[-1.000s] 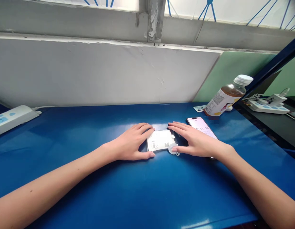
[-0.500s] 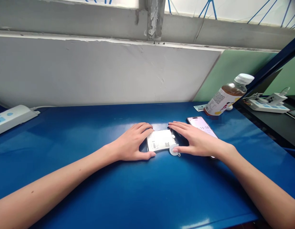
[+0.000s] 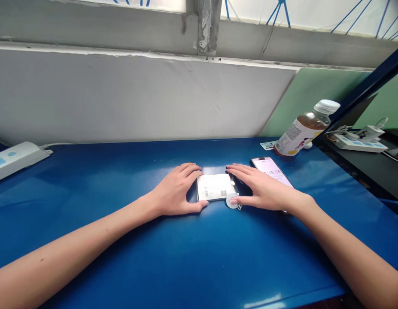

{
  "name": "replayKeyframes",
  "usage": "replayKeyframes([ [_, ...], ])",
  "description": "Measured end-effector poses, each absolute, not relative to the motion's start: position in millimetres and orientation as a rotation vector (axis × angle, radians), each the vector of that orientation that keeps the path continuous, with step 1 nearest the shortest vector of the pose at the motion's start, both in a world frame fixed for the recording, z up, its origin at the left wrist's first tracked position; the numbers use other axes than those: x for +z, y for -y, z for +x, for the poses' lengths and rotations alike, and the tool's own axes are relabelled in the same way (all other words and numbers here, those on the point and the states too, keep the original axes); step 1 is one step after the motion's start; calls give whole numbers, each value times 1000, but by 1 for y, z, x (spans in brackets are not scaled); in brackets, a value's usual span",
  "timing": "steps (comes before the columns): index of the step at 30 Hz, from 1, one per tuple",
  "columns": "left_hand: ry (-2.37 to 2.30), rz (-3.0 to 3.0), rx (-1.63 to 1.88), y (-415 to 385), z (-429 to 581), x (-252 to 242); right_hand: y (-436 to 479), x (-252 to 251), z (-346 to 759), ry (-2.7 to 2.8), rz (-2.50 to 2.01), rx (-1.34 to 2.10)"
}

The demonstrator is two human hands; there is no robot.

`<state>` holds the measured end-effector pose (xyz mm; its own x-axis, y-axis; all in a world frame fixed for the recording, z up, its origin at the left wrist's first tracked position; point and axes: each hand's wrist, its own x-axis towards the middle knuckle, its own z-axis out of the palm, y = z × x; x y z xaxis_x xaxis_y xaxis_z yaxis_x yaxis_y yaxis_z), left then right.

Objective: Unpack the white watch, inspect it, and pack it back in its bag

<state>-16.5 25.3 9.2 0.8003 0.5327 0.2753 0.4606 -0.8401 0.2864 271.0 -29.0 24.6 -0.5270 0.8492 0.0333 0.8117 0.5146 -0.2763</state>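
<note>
A flat white packet (image 3: pixel 214 187) in a clear sleeve lies on the blue table (image 3: pixel 173 266), printed with a barcode and a small square code. My left hand (image 3: pixel 177 189) rests at its left end, fingers stretched along the far corner and thumb by the near corner. At the right end, my right hand (image 3: pixel 259 186) lies with fingers extended and the thumb over a round pale disc (image 3: pixel 231 201) with a small chain link. The right fingers cover part of the packet's right edge. Under my right wrist, a phone (image 3: pixel 271 167) showing digits is partly hidden.
A bottle of brown drink (image 3: pixel 302 133) with a white cap stands at the back right, beside a small printed card (image 3: pixel 268 145). A power strip (image 3: pixel 18 159) sits at the left edge. Another power strip (image 3: pixel 360 143) lies on a dark surface at right. A wall (image 3: pixel 137 98) bounds the table's back.
The fingers of my left hand have drawn slightly left, uncovering more of the packet's far left corner. My right hand keeps almost the same place. The whole view has shifted a little.
</note>
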Motion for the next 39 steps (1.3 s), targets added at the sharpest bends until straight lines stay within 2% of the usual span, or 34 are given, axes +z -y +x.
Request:
replayKeyframes([
  [24,-834,2799,521,-27,-17,6,32,26,265,2612,-1427,269],
  [39,-833,2822,394,-26,-17,9,39,14,246,2543,-1367,235],
])
